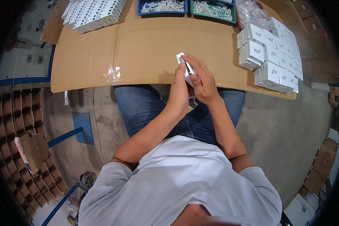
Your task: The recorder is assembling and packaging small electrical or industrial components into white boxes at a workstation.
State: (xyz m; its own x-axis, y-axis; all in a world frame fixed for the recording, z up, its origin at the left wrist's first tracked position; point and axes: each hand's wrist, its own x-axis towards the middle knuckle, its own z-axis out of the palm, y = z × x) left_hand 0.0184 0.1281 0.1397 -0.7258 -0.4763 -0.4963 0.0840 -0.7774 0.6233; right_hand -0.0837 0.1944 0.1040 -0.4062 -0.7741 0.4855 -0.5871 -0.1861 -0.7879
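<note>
A small white box (188,74) is held between my two hands, over the near edge of the cardboard-covered table. My left hand (179,90) grips it from the left, thumb and fingers along its side. On the other side, my right hand (204,81) wraps it with bent fingers over the top and the thumb pressed to its near part. A dark slit runs along the box between the hands. Most of its faces are hidden by my fingers, so I cannot tell whether its flap is closed.
Stacked white boxes (277,56) stand at the right of the cardboard sheet (147,49), and more white boxes (98,15) at the far left. A blue tray (162,13) and a green tray (192,12) of small white parts sit at the back, beside clear plastic bags (252,13).
</note>
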